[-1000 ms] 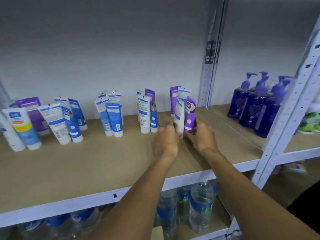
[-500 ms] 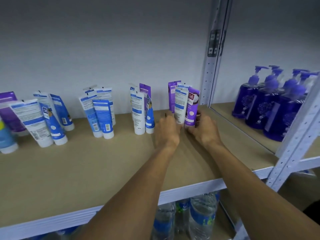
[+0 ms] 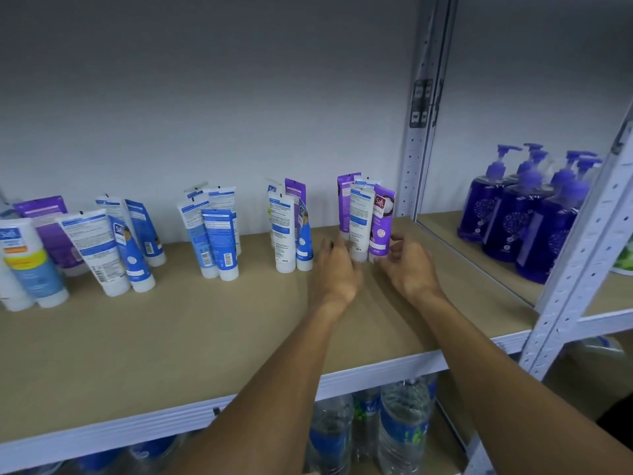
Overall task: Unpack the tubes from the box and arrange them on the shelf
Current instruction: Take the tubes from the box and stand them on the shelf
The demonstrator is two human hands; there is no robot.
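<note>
Several tubes stand cap-down in small groups along the beige shelf [image 3: 171, 337]. The rightmost group has a purple tube [image 3: 382, 221], a white-and-blue tube [image 3: 359, 221] and another purple tube [image 3: 345, 200] behind them. My left hand [image 3: 337, 272] is at the base of the white-and-blue tube, with its fingertips touching the cap. My right hand [image 3: 409, 269] sits just right of the front purple tube, its fingers loosely curled by the cap and its thumb slightly clear of the tube. Neither hand holds anything. No box is in view.
More tube groups [image 3: 289, 228] [image 3: 219, 238] [image 3: 113, 245] stand to the left, some leaning. Purple pump bottles [image 3: 507, 217] fill the neighbouring shelf, past a white perforated upright [image 3: 575, 269]. Water bottles [image 3: 400, 433] stand on the shelf below.
Both hands gripped the two front tubes of the right group while setting them upright. Now the grip has loosened and the right thumb is off the purple tube.
</note>
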